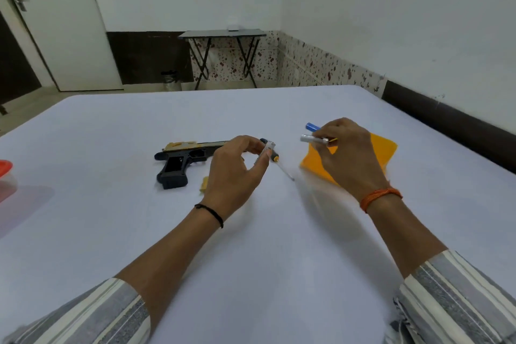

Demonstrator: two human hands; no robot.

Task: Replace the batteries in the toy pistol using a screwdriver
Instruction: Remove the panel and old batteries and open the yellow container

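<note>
A black and gold toy pistol (181, 158) lies on its side on the white table (251, 246), left of centre. A small gold cover piece (204, 184) rests just below it. My left hand (237, 173) hovers right of the pistol and pinches a small clear, silvery battery (266, 149). A screwdriver (280, 165) with a black and yellow handle lies on the table behind that hand. My right hand (349, 156) pinches a silver battery (311, 139) above the table. A blue battery (312, 127) shows just beyond it; whether it lies on the table or is held I cannot tell.
An orange sheet (382, 148) lies under my right hand. A plastic container with a red lid (5, 176) stands at the table's left edge. A folding table (223, 35), a door and a small bin stand on the floor beyond.
</note>
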